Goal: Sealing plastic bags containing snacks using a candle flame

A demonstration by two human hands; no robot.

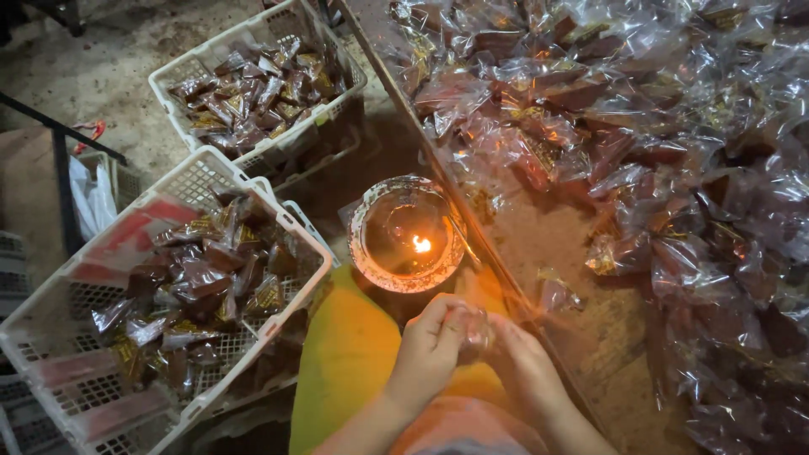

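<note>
Low in the middle of the frame, the left hand [428, 347] and the right hand [521, 364] meet, fingers curled narrow around a small clear cellophane packet [474, 330] pinched between them; its crinkled film is blurred, so what it holds cannot be told. Just above the hands sits a round glass jar [406, 234] with a crusted, pinkish rim, a small flame [421, 244] burning inside it. Under the wrists lies smooth yellow cloth [345, 354]. Filling the right half, a worn wooden table [548, 236] is heaped with shiny wrapped brown sweets [640, 126], glossy film crumpled over dark blocks with flecks of gold. At the left, a white plastic lattice basket [76, 295] holds more such packets, and a second white basket [181, 72] at the upper left holds another batch. Rough concrete floor [109, 67] shows beyond them.
</note>
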